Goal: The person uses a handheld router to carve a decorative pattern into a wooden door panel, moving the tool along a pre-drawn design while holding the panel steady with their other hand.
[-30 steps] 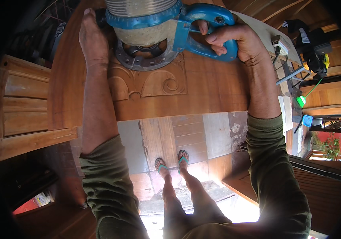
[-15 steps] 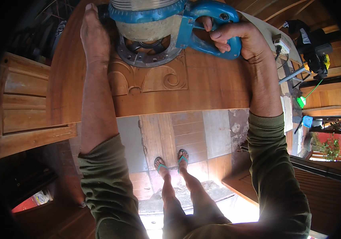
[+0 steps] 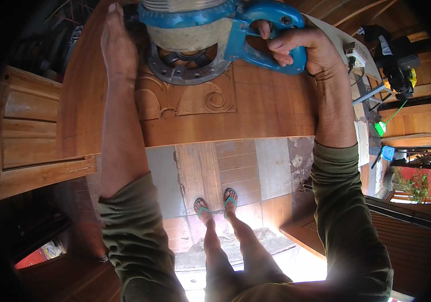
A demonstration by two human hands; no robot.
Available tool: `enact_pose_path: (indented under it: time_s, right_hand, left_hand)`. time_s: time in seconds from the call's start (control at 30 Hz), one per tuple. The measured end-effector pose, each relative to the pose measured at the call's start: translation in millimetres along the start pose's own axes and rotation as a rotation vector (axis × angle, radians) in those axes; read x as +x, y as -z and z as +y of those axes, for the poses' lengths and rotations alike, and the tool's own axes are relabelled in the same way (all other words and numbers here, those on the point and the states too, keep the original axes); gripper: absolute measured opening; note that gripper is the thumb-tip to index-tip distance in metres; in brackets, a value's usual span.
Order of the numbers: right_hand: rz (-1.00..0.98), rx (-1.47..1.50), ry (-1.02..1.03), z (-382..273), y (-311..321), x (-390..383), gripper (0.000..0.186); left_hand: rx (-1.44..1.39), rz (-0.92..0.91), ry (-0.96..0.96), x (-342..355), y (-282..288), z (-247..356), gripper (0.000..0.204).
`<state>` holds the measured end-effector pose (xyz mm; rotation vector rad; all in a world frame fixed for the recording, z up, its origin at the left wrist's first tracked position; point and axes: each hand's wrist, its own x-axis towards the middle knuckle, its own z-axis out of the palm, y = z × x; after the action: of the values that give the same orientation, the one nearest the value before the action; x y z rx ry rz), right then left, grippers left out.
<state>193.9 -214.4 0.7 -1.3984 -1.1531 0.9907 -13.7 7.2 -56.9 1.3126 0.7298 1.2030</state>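
Observation:
A large power router [image 3: 183,35], with a blue collar, grey body and round metal base, sits over a wooden panel [image 3: 271,105] carved with scrolls. My left hand [image 3: 119,48] is closed on the black side knob at the top left of the tool. My right hand [image 3: 308,53] grips the blue D-shaped handle [image 3: 263,63], its thumb across the grip and fingertips showing inside the loop. The carved scroll pattern [image 3: 208,98] shows just below the base; whatever lies under the base is mostly hidden.
Wooden doors [image 3: 29,123] stand at the left. A power strip [image 3: 356,56] with cords, a metal stand [image 3: 374,93], dark draped items [image 3: 386,45] and a green broom [image 3: 380,128] are at the right. A slatted wooden surface [image 3: 407,246] is lower right. My sandalled feet stand on patchwork tiles.
The router and both my hands have shifted slightly right and toward the top of the picture since a second ago, mostly in the first half-second. My grips look the same.

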Motion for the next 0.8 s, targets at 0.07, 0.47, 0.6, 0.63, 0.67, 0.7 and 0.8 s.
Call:
enact_pose_path:
  time_s: [0.07,0.47,0.6,0.63,0.67,0.7,0.8]
  right_hand:
    - [-0.005,-0.01,0.002,5,7,-1,0.024]
    - [-0.104,0.052,0.061,11,15,0,0.016]
    - [-0.114,0.057,0.062,13,16,1,0.016]
    - [-0.115,0.059,0.062,13,16,3,0.016]
    - [-0.113,0.057,0.06,13,17,4,0.016]
    - [-0.109,0.05,0.061,11,17,3,0.017]
    - [-0.048,0.026,-0.038,5,17,-3,0.023]
  left_hand:
    - [-0.038,0.009,0.027,-4,-4,3,0.073]
    - [0.137,-0.027,-0.146,4,11,-15,0.073]
    - [0.108,-0.04,-0.077,-1,9,-9,0.073]
    - [0.107,-0.039,-0.067,0,9,-8,0.073]
    - [0.11,-0.041,-0.064,0,11,-7,0.073]
    - [0.103,-0.042,-0.046,-3,8,-3,0.074]
    - [0.086,-0.044,0.008,-8,5,1,0.075]
